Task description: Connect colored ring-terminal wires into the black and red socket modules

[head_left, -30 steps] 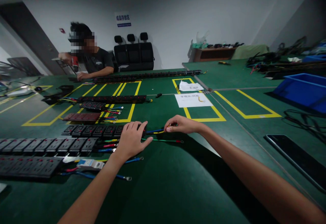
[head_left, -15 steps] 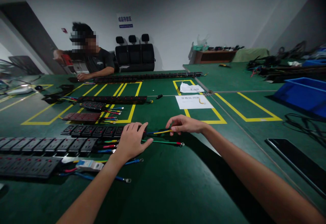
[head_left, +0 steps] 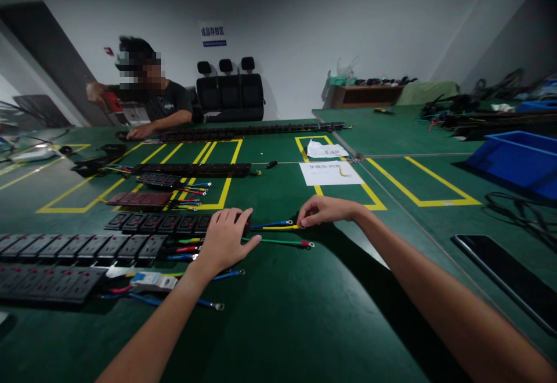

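Observation:
My left hand [head_left: 226, 237] lies with its fingers spread over the right end of a black socket strip [head_left: 163, 224]. From that end a blue wire [head_left: 272, 224], a yellow wire [head_left: 278, 228] and a green wire [head_left: 278, 242] run right, tipped with ring terminals. My right hand [head_left: 314, 212] pinches the yellow wire at its tip, just beyond the blue wire's terminal. Nearer to me are more black socket strips [head_left: 82, 248] and a white breaker [head_left: 153, 281] with wires.
Across the green table [head_left: 304, 325] a person [head_left: 167, 104] holds a red tool [head_left: 114, 103]. Paper sheets [head_left: 324, 175], a blue bin [head_left: 517, 159], black cables [head_left: 517, 215] and a phone [head_left: 500, 273] lie ahead and right.
My right hand has slid right along the wires to the yellow tip, and the blue wire's terminal now shows free of it. My left hand has stayed in place.

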Available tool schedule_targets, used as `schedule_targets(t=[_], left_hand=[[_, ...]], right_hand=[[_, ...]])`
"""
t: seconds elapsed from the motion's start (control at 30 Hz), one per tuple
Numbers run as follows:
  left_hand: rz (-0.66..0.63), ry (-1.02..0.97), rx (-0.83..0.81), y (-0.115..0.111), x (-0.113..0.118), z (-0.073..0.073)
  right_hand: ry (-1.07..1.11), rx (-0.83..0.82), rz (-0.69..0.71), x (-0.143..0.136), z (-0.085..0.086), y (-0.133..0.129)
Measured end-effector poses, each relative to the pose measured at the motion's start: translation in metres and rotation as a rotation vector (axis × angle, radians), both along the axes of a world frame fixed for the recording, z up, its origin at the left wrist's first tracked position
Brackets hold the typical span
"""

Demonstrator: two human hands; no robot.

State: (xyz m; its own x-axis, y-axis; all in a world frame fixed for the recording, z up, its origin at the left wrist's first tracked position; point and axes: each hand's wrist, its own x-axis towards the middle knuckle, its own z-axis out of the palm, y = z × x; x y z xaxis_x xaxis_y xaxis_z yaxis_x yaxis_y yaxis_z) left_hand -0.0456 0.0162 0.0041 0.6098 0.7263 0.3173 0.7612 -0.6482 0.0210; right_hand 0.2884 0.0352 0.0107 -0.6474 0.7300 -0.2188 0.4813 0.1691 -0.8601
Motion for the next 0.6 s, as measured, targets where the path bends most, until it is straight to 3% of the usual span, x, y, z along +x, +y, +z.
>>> schedule_targets(t=[0.3, 0.43, 0.6], left_hand=[[0.012, 0.022, 0.003, 0.0, 0.0, -0.001], [0.007, 0.017, 0.001, 0.0, 0.0, 0.0], [0.007, 0.006, -0.014, -0.001, 0.0, 0.001]], right_hand=[[-0.132, 0.105, 0.027, -0.007, 0.002, 0.001], [-0.177, 0.26, -0.139, -0.006, 0.001, 0.003], [-0.15, 0.417, -0.407, -0.006, -0.023, 0.008]])
